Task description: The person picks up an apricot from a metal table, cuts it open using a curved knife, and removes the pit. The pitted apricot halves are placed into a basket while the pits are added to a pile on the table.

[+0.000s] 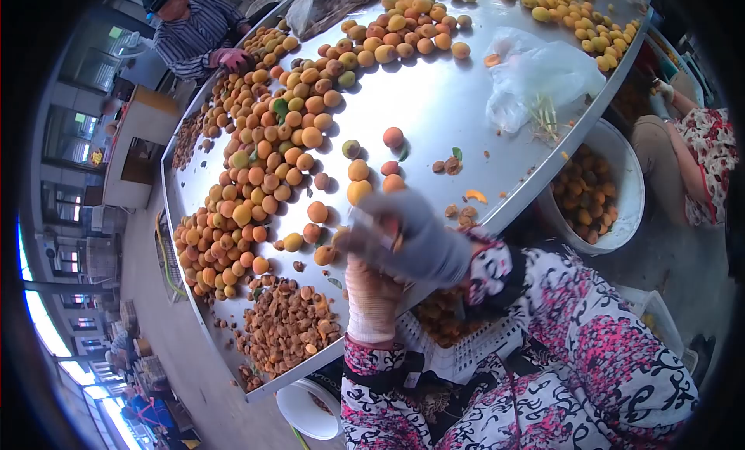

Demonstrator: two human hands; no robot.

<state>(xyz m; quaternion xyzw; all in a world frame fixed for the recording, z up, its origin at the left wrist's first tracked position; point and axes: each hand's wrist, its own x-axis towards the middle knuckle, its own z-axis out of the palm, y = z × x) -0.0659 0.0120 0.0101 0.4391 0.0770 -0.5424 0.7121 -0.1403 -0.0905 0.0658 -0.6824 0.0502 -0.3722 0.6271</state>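
My left hand (pixel 372 287), in a pale beige glove, is raised at the near edge of the metal table (pixel 434 101). In front of it my right hand (pixel 415 240), in a grey glove, is smeared by motion and hides the left fingers. The two hands meet, and a bit of orange shows between them; what they hold cannot be made out. Just beyond the hands lie loose apricots (pixel 358 192), some in a short row. To the left spreads a large heap of apricots (pixel 268 171). A pile of brown pits (pixel 287 318) lies at the near left corner.
A plastic bag (pixel 535 70) lies on the table's right side. A white bucket of apricots (pixel 632 194) stands at right, a white crate (pixel 458 357) below me, another white bucket (pixel 306 411) under the corner. Co-workers sit at far left (pixel 194 31) and right (pixel 706 155).
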